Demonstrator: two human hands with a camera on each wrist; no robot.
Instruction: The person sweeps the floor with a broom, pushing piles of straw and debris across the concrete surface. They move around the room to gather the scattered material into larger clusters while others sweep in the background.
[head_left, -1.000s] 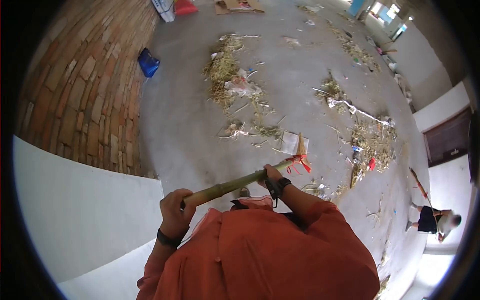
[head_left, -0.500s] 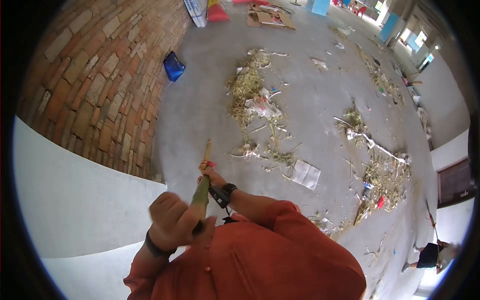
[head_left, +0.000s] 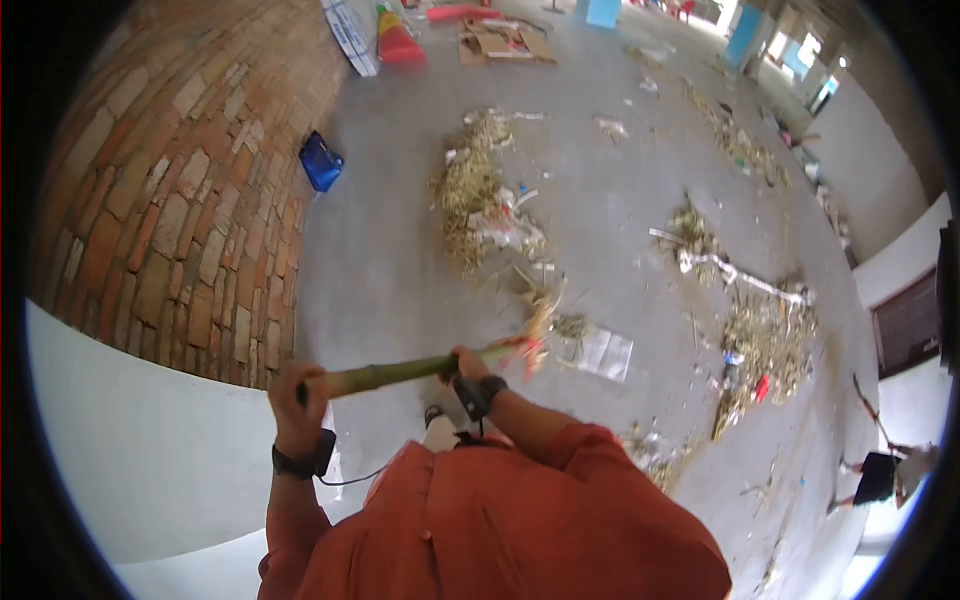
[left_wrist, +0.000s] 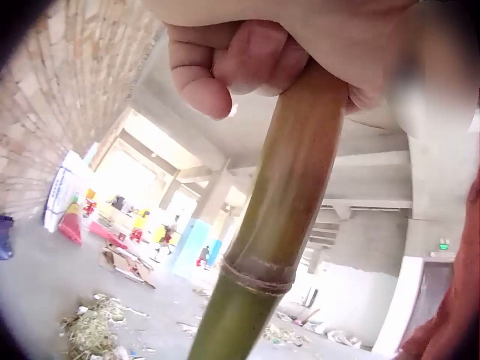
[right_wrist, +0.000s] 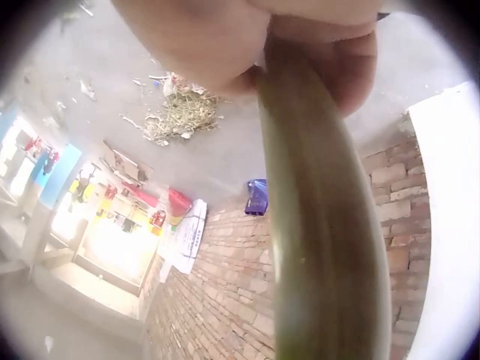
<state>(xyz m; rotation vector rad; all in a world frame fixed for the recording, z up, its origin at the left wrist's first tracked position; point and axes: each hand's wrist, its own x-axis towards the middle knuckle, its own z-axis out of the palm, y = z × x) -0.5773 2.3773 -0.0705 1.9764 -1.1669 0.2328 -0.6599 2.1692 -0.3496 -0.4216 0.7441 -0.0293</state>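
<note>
A thick green-brown bamboo pole lies across in front of my body, both hands on it. My left hand grips it close to its cut left end. Farther along, my right hand holds the pole with the fingers wrapped round it. Beyond the right hand, red ties circle the pole, and its blurred tan end points away over the floor. In the left wrist view, curled fingers sit round the brown part above a ringed joint. The right wrist view has the green shaft running out of the hand.
Heaps of straw and litter lie on the grey floor, with another heap farther right. A white sheet is near the pole's far end. A brick wall rises at left, a blue bag beside it. Another person stands at far right.
Half a second ago the pole pointed forward, with my left hand close to my chest. Now its far end has swung right and the left hand has moved out to the left.
</note>
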